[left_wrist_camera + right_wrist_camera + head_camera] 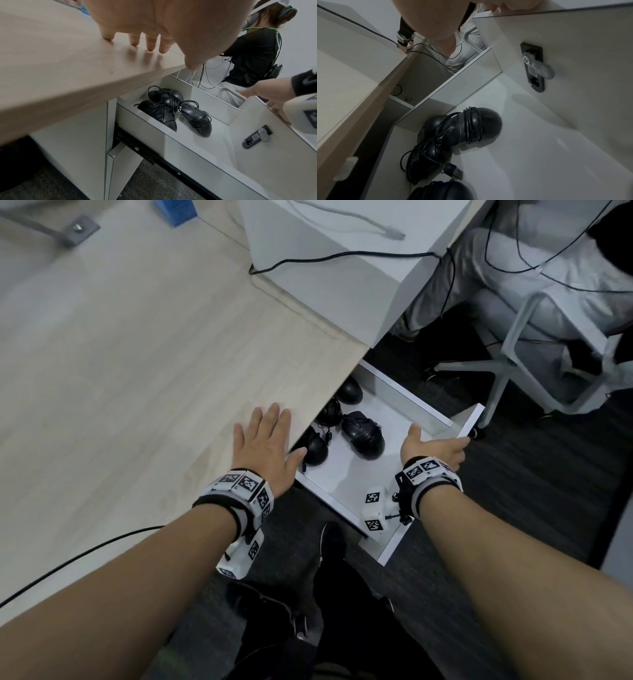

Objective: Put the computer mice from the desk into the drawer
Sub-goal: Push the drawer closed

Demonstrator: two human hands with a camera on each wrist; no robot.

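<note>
Several black computer mice [363, 436] with cords wound round them lie in the open white drawer [414, 402] under the desk edge. The left wrist view shows three of these mice [197, 119] lying close together. In the right wrist view one mouse [481, 125] lies nearest the drawer front, with a loose USB plug [455, 171] beside it. My left hand [263, 436] lies flat and holds nothing, fingers spread on the wooden desk [137, 371] at its edge. My right hand [435, 450] grips the top edge of the drawer front [471, 419], thumb on the inner side.
A grey lock [257, 136] sits on the inner face of the drawer front. A seated person [513, 285] and a white chair base [496, 371] are just beyond the drawer. A black cable [68, 563] crosses the desk's near edge. A raised white surface [342, 268] adjoins the desk.
</note>
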